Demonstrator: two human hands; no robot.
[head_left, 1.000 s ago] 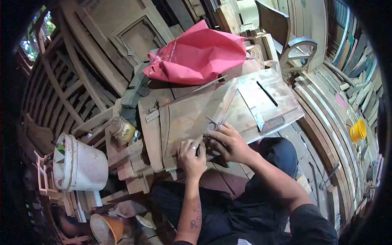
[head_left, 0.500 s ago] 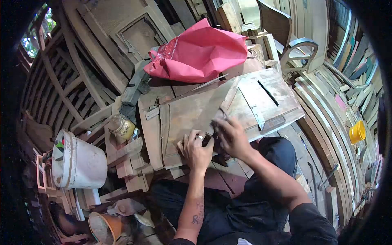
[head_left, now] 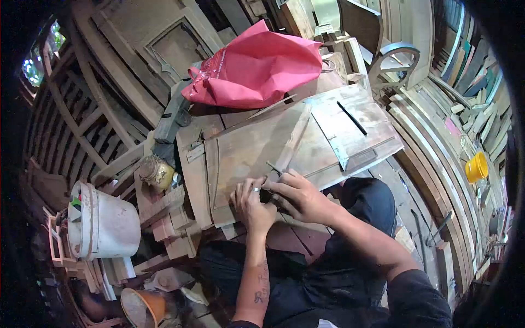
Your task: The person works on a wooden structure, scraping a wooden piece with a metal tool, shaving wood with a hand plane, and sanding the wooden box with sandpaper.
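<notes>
A flat wooden panel point(head_left: 246, 147) lies in front of me, and both hands work at its near edge. My left hand point(head_left: 254, 210), with a ring on one finger, has its fingers curled around a small dark piece, mostly hidden between the hands. My right hand point(head_left: 303, 199) is closed on a thin rod-like tool point(head_left: 273, 167), whose end sticks out past the fingers toward the far side; its kind cannot be made out. Farther right on the panel are a pale thin strip point(head_left: 330, 140) and a slim black bar point(head_left: 351, 117).
A pink bag point(head_left: 257, 68) lies beyond the panel. On the left are a glass jar point(head_left: 157, 171), a white bucket point(head_left: 112, 224) and an orange container point(head_left: 154, 306). Stacked planks point(head_left: 437, 180) and a yellow bucket point(head_left: 477, 167) are at right.
My right hand has moved down and left, closer to my left hand, and the rod's end now shows beyond its fingers. My view has shifted slightly.
</notes>
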